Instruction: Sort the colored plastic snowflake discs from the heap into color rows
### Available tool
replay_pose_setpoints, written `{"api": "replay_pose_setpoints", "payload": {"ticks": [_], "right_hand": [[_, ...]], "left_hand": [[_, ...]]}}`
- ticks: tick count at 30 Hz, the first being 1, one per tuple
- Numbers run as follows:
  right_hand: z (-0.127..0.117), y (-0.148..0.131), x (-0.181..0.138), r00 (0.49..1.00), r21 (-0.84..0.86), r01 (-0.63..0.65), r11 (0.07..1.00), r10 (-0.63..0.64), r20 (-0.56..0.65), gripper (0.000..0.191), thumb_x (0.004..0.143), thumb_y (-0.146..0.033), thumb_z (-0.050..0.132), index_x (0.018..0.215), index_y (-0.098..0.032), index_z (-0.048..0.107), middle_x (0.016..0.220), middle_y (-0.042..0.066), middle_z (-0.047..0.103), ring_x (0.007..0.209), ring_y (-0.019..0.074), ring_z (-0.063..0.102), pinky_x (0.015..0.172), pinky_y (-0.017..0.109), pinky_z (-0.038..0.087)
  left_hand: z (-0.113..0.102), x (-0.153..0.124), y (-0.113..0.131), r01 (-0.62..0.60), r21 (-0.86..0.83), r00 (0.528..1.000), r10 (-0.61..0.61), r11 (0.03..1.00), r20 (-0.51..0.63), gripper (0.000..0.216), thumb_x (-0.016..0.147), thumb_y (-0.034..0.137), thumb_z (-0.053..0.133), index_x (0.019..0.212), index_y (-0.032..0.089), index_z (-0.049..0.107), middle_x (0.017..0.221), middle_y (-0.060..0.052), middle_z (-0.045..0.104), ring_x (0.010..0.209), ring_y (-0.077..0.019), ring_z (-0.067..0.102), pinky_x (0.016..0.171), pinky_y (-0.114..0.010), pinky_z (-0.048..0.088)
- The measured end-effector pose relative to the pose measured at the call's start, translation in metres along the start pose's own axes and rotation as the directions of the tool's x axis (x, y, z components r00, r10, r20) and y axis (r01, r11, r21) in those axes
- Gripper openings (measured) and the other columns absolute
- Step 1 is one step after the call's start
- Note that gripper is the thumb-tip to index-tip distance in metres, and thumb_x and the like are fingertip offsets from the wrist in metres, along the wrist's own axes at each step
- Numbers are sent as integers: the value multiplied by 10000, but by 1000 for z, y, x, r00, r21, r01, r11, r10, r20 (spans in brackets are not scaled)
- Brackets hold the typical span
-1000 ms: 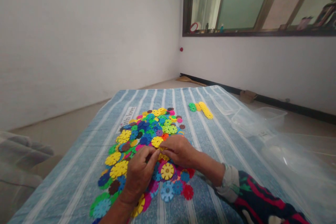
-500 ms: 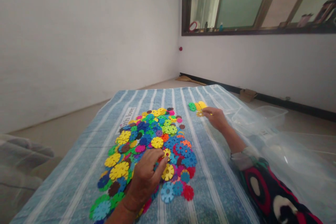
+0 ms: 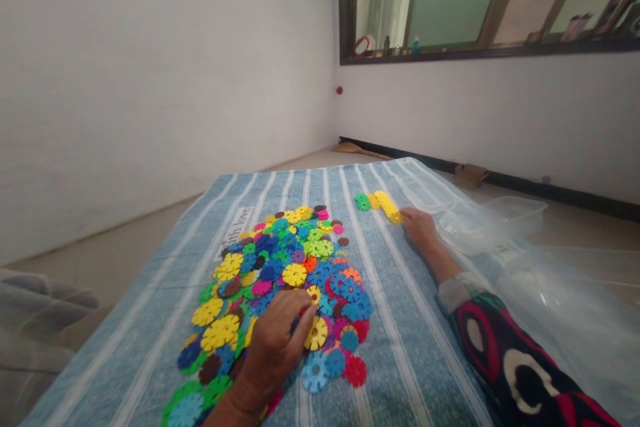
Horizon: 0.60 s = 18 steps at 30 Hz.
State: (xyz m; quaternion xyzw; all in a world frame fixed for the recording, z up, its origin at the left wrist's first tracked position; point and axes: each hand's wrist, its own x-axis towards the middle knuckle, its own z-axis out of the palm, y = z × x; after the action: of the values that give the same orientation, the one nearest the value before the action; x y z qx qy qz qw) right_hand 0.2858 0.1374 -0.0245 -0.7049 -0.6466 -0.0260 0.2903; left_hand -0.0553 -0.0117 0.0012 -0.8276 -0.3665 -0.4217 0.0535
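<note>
A heap of coloured plastic snowflake discs (image 3: 280,280) lies on a blue striped cloth (image 3: 410,320). My left hand (image 3: 275,347) rests on the near part of the heap, fingers curled, its fingertips touching a small yellow disc (image 3: 313,293) beside a larger yellow disc (image 3: 317,333). My right hand (image 3: 419,227) reaches far right, its fingers closed at the near end of a row of yellow discs (image 3: 387,205) with a green disc (image 3: 363,202) at its far end. Whether that hand holds a disc is hidden.
Clear plastic sheeting and clear tubs (image 3: 520,213) lie right of the cloth. A grey bundle (image 3: 35,307) sits at the left edge. White walls meet at the back corner under a dark-framed window (image 3: 480,7). A printed label (image 3: 239,225) is on the cloth.
My right hand left the heap, reached to the yellow row and now sits at its near end. My left hand stayed on the heap, shifting slightly over the yellow discs.
</note>
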Motion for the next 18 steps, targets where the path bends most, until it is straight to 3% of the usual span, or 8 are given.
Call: {"api": "replay_pose_setpoints", "payload": {"ticks": [11, 18], "right_hand": [[0, -1, 1, 995, -65, -92, 994, 94, 28, 314, 841, -163, 406, 934, -190, 705, 933, 66, 707, 856, 175, 612, 710, 234, 376], [6, -1, 1, 991, -77, -129, 989, 131, 28, 358, 850, -156, 401, 1123, -162, 633, 1061, 91, 673, 964, 188, 596, 803, 259, 401]], "left_hand": [[-2, 1, 3, 35, -4, 999, -35, 999, 23, 74, 836, 181, 534, 851, 175, 607, 772, -37, 678, 761, -143, 642, 712, -253, 530], [-1, 0, 2, 46, -2, 997, -46, 999, 58, 88, 842, 185, 522, 852, 175, 610, 784, -42, 677, 763, -144, 636, 716, -257, 523]]}}
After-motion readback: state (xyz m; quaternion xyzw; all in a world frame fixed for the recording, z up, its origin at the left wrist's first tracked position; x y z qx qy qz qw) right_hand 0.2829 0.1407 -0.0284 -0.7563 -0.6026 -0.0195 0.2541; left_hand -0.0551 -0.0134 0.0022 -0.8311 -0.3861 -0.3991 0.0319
